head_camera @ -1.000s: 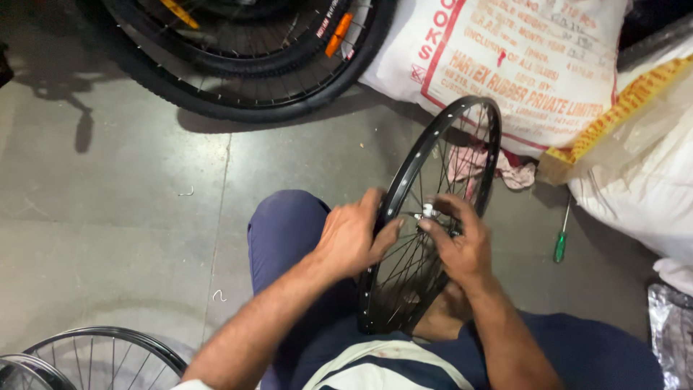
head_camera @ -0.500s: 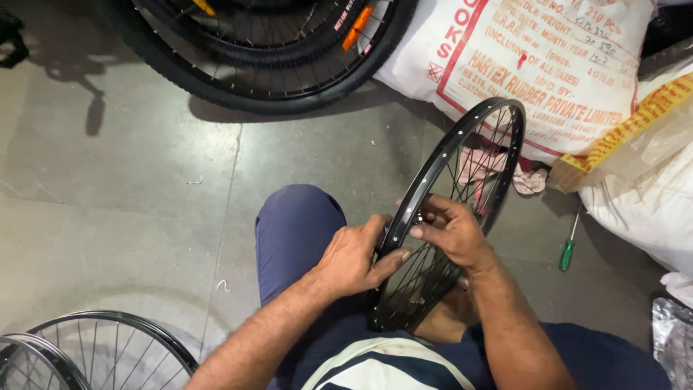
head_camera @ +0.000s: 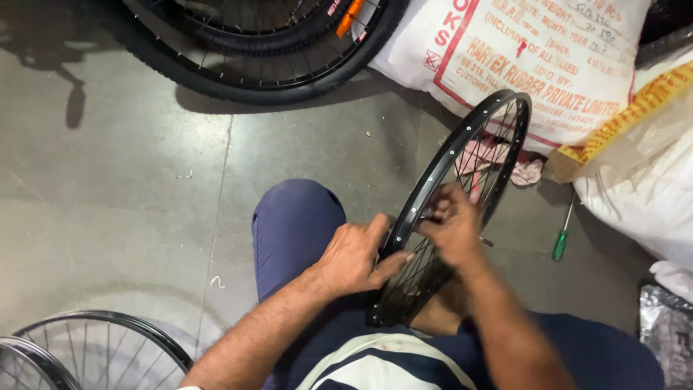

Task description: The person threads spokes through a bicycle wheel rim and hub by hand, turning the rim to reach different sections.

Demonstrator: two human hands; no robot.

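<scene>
Fingers of left hand (head_camera: 354, 256) gripping black wheel rim (head_camera: 440, 166); right hand (head_camera: 451, 230) pinching at hub among spokes. Rim standing upright between knees, green screwdriver (head_camera: 561, 242) lying on floor nearby.

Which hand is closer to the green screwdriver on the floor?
Right. The right hand is at the wheel's spokes, nearer the green screwdriver; the left hand grips the rim's far side.

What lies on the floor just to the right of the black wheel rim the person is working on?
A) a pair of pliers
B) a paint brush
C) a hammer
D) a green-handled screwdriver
D: a green-handled screwdriver lies on the grey floor right of the black wheel rim, which the left hand and right hand hold upright.
</scene>
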